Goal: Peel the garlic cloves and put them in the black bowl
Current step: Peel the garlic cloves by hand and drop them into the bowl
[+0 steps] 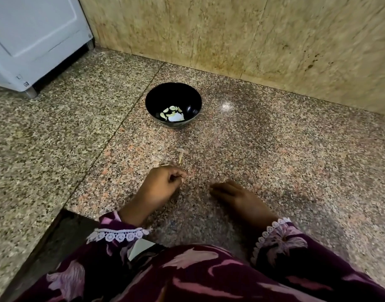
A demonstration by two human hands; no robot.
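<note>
On the granite floor (274,149), the left hand (163,182) pinches perhaps a peel scrap, the right hand (237,197) lies flat.

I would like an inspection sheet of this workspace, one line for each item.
Surface: speckled granite floor, with a seam line.
Job's things: black bowl upright, holding peeled garlic cloves and a white piece.
Clutter: thin garlic skin scraps lie beyond the left hand.
Grips: left hand curled, pinching something small, too blurred to name; right hand flat on the floor, holding nothing.
Cables: nothing seen.
Surroundings: beige stone wall; white appliance at far left.
</note>
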